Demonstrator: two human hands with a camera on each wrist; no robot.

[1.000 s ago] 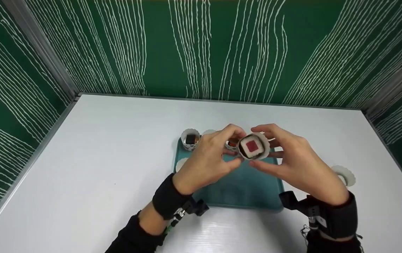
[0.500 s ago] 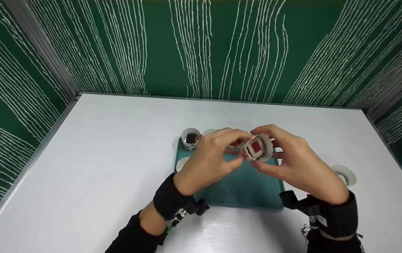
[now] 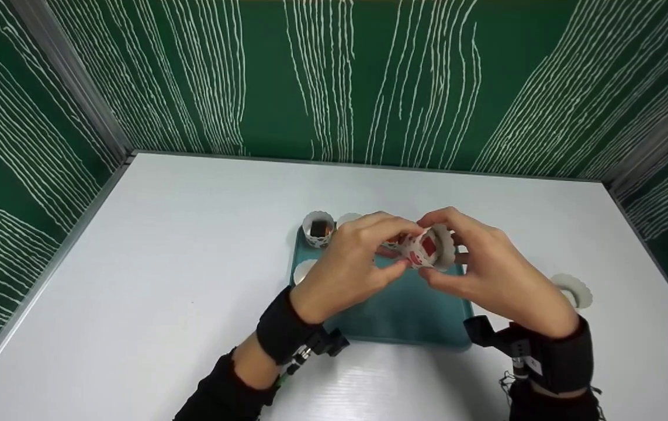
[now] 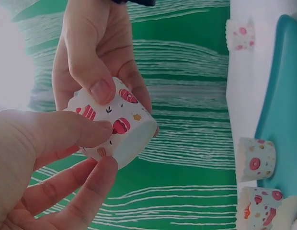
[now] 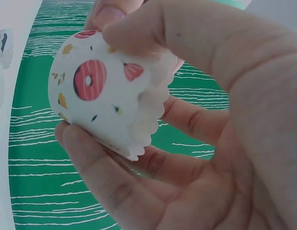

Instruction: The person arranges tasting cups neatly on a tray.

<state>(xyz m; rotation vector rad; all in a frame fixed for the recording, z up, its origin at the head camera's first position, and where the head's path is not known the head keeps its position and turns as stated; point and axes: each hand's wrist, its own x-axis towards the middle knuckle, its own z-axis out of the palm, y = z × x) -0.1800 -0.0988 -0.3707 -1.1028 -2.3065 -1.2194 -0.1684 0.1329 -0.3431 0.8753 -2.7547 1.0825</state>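
A white paper baking cup (image 3: 420,252) with a scalloped rim hangs over the tray, tilted on its side, its opening toward the right. Inside it sits a small piece of sushi roll (image 3: 429,246) with a red square centre. My left hand (image 3: 352,257) pinches the cup near its base between thumb and fingers. From the other side, my right hand (image 3: 483,257) holds it close to the rim, with the thumb below. Printed doughnuts and sweets show on the cup's wall (image 5: 98,103) in the right wrist view.
Under the hands lies a teal tray (image 3: 404,316). Another baking cup (image 3: 317,241) with a dark-topped piece stands at its back left corner; more cups are partly hidden by my left hand. A further cup (image 3: 580,292) stands on the white table (image 3: 164,263) to the right.
The held cup has turned from facing the head camera toward the right, so more of its printed side shows. Both hands stay in nearly the same place.
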